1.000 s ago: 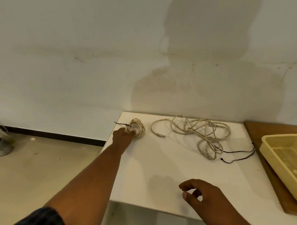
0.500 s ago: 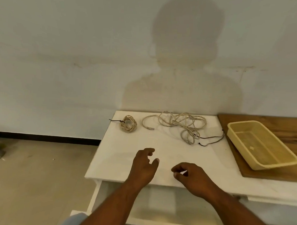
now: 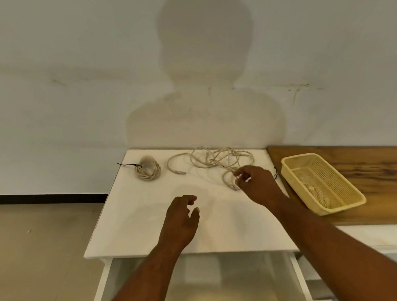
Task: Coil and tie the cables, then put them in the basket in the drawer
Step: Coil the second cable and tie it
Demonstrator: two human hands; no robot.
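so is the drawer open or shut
Open: the drawer is pulled out under the white tabletop, its inside showing.

**Surroundings: surfaces and room**

White table [image 3: 144, 227] stands against a pale, marked wall [image 3: 60, 53]. A brown wooden board [image 3: 363, 162] adjoins the table's right edge. A person's shadow [image 3: 203, 71] falls on the wall. Beige floor [image 3: 29, 245] at left, with black skirting [image 3: 43, 197] along the wall's foot.

Near tabletop [image 3: 144, 220] free; coil [image 3: 147, 170], loose cable [image 3: 215, 160] at rear; basket [image 3: 345, 205] right.

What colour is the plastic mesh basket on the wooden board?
The rectangular plastic basket is pale yellow; head view.
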